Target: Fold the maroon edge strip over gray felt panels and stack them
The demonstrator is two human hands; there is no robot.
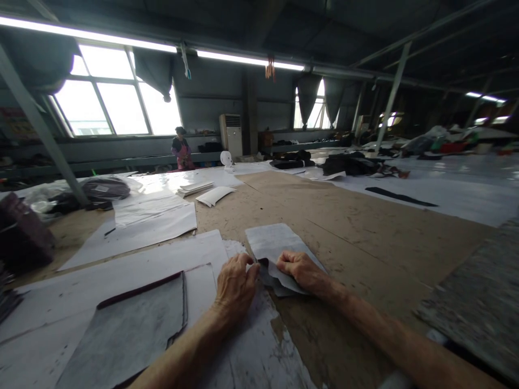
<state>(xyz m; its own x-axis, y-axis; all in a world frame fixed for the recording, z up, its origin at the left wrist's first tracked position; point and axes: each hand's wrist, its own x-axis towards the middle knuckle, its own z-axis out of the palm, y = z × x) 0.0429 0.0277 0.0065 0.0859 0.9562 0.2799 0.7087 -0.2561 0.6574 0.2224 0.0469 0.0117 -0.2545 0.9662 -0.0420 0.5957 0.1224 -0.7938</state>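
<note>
Loads of room past the right grip (298,267): the brown surface (365,232) runs wide open ahead of it and off to its right. Between that and the left grip (237,281) it's super tight, with the pale sheet (275,237) in the way. Left of the left grip there's just a flat grey panel (133,319), so a hand could slide over that. Way further left, a dark maroon stack (24,232) and a slanted post (46,132) block things; low papers (214,195) lie ahead.
</note>
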